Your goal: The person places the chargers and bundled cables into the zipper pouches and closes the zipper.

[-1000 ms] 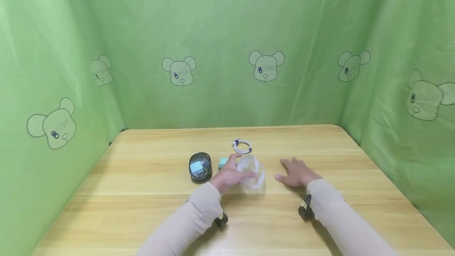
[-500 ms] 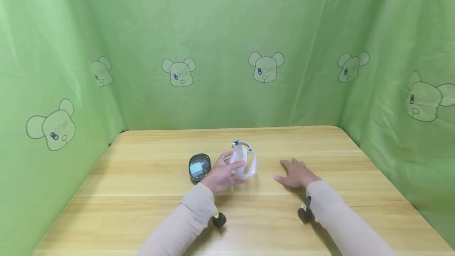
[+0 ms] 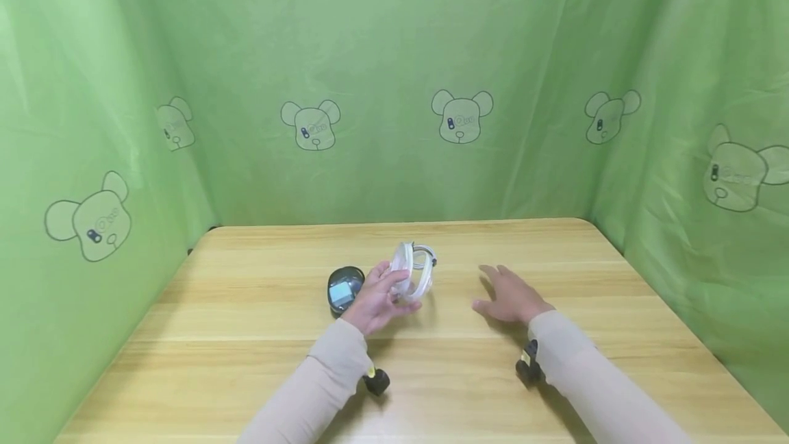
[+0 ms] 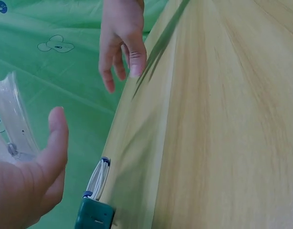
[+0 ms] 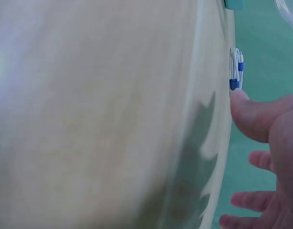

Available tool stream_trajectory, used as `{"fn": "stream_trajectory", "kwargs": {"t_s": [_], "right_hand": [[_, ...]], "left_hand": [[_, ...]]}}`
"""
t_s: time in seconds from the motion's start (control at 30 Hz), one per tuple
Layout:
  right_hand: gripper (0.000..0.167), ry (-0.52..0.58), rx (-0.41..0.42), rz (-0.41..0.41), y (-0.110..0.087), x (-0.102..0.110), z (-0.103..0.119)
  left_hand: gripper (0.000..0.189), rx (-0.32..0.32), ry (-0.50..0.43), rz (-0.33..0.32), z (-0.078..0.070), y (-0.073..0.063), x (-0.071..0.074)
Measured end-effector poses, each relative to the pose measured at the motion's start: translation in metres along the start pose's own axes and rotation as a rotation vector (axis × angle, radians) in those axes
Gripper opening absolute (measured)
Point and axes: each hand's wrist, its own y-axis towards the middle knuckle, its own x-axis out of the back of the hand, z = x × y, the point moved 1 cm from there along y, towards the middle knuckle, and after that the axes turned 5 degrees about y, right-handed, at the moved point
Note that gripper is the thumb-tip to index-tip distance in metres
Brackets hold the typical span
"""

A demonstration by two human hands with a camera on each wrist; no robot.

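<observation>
My left hand (image 3: 372, 300) grips a clear plastic zip pouch (image 3: 403, 279) with white edging, raised above the table. In the left wrist view, a zipper pull (image 4: 13, 150) shows on the clear pouch, partly cut off by the frame. Beyond the pouch lies a coiled white cable (image 3: 429, 252) with dark blue ties, partly covered by it in the head view. A teal box (image 4: 94, 214) sits on the table beside the cable; from the head it is hidden behind my left hand. My right hand (image 3: 511, 297) hovers over the table, fingers extended, holding nothing.
A dark oval case (image 3: 335, 278) with a see-through top and a light blue item (image 3: 341, 292) inside stands just left of my left hand. Green curtains (image 3: 382, 170) surround the back and sides of the wooden table (image 3: 468, 382).
My left hand has lifted the clear pouch off the table, moved it left and tilted it upright. My right hand has risen slightly from the table.
</observation>
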Motion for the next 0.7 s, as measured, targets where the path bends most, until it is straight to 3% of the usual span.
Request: {"fn": "stream_trajectory", "kwargs": {"t_s": [0.2, 0.33, 0.53, 0.7], "right_hand": [[0.080, -0.022, 0.063, -0.084, 0.007, 0.002, 0.002], [0.076, -0.015, 0.095, -0.110, 0.013, 0.003, 0.004], [0.073, -0.010, 0.110, -0.086, 0.024, 0.003, 0.011], [0.071, 0.013, 0.129, -0.049, 0.033, 0.000, 0.019]], "left_hand": [[0.061, -0.045, -0.044, 0.085, -0.003, 0.000, -0.001], [0.056, -0.078, -0.065, 0.142, -0.004, 0.001, 0.000], [0.068, -0.093, -0.136, 0.199, -0.004, 0.001, 0.002], [0.070, -0.109, -0.173, 0.188, -0.005, 0.000, 0.002]]}}
